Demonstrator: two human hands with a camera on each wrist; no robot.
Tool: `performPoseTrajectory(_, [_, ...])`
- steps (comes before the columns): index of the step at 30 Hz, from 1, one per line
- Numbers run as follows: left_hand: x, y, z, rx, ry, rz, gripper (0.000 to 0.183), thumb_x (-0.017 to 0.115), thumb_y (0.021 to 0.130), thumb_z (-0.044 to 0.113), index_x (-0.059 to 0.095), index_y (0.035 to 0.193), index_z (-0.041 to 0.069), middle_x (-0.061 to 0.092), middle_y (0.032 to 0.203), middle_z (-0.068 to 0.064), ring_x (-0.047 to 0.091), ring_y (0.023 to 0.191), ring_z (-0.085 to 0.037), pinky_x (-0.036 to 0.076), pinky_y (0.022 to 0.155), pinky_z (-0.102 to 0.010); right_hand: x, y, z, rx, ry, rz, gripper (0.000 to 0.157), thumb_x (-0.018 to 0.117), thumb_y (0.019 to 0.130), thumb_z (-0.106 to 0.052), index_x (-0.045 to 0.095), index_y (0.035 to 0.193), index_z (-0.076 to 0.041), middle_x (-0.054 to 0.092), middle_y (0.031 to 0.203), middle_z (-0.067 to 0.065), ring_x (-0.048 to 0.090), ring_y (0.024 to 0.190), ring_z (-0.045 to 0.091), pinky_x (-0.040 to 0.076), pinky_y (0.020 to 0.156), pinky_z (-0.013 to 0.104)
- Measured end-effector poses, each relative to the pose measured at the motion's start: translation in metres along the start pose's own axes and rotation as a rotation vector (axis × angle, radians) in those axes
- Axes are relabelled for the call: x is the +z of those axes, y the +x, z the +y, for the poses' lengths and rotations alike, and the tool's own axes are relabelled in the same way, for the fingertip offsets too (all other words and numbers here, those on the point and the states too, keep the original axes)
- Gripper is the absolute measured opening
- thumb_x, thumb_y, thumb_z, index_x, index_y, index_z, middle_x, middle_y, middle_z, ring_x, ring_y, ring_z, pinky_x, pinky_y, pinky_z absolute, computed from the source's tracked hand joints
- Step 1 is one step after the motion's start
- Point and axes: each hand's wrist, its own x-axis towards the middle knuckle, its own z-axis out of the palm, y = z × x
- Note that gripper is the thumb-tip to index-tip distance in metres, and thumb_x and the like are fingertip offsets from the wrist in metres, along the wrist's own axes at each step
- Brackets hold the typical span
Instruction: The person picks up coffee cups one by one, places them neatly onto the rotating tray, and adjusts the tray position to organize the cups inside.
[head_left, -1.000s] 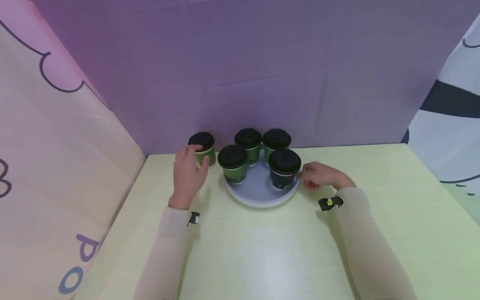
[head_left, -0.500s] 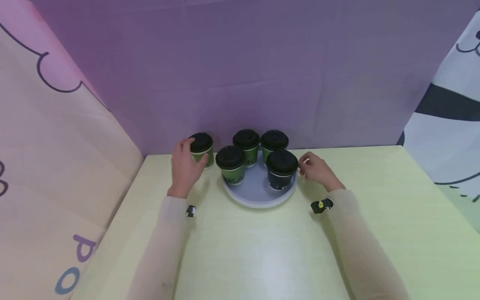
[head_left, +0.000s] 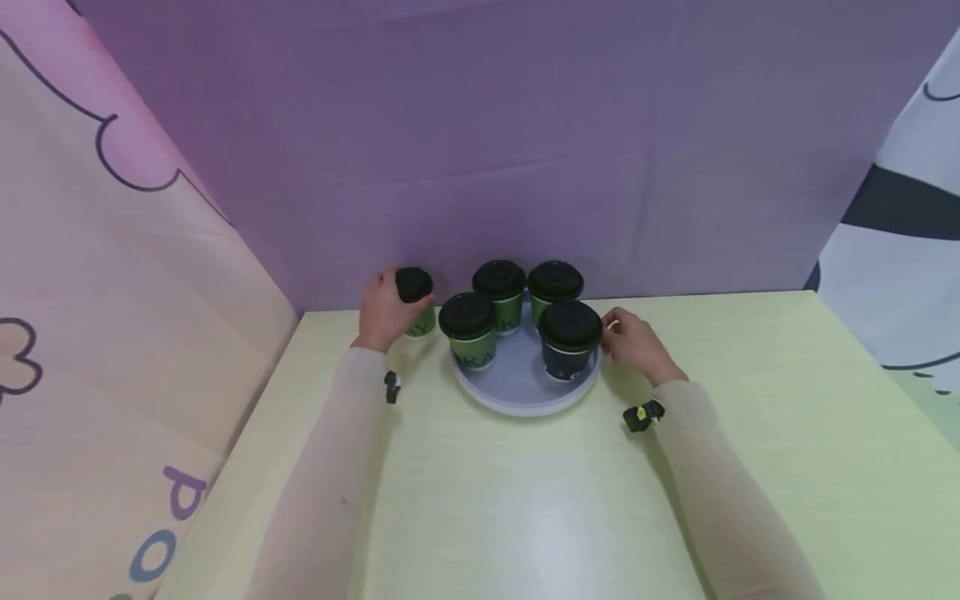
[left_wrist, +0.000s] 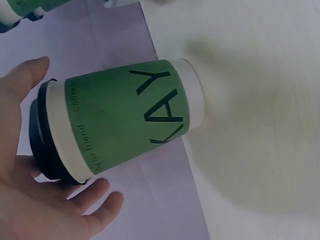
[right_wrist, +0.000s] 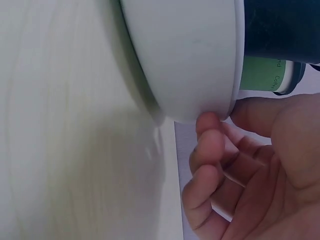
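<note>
A green lidded paper coffee cup (left_wrist: pixel 130 115) stands upright on the table, left of a pale round plate (head_left: pixel 517 400). My left hand (head_left: pixel 386 308) reaches round its black lid, thumb in front and fingers behind; in the left wrist view the last two fingers stick out past the cup. On the plate are green cups at front left (head_left: pixel 471 333), back left (head_left: pixel 501 292) and back right (head_left: pixel 555 287), and a dark cup (head_left: pixel 567 342) at front right. My right hand (head_left: pixel 633 343) pinches the plate's right rim, thumb above and curled fingertips beneath, as the right wrist view shows.
The pale wooden table (head_left: pixel 480 500) meets a purple cloth backdrop (head_left: pixel 480 150) just behind the cups. A printed cloth (head_left: pixel 135 333) borders the left side, and another printed cloth (head_left: pixel 900 225) stands at the right.
My left hand has moved forward and right, closing round the lone cup's lid. My right hand has shifted slightly up along the plate's rim. Cups and plate keep their places.
</note>
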Motion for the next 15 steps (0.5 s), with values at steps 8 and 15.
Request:
performPoseTrajectory(8, [-0.0005,0.0075,-0.0020,-0.068,-0.027,-0.037,0.089,0.077,0.089,0.048,0.034,0.157,0.009,0.039,0.157,-0.023,0.042,0.143,-0.042,0.041,0.115,-0.058,0.0016,0.0026,0.0006,0.022,0.050,-0.055,0.026,0.047,0.103,-0.018,0.051,0.120,0.002,0.061,0.071,0.003,0.055,0.059,0.015,0.045,0.057,0.029])
performPoseTrajectory(15, [-0.0013,0.0060,-0.0016,-0.083,-0.051,-0.042,0.089,0.077,0.090,0.047,0.033,0.157,0.009,0.037,0.158,-0.023,0.042,0.143,-0.043,0.040,0.115,-0.058,0.0030,-0.0007,-0.0017,0.049,0.102,-0.094,0.024,0.045,0.104,-0.015,0.048,0.120,0.003,0.059,0.074,0.003,0.055,0.060,0.013,0.047,0.059,0.028])
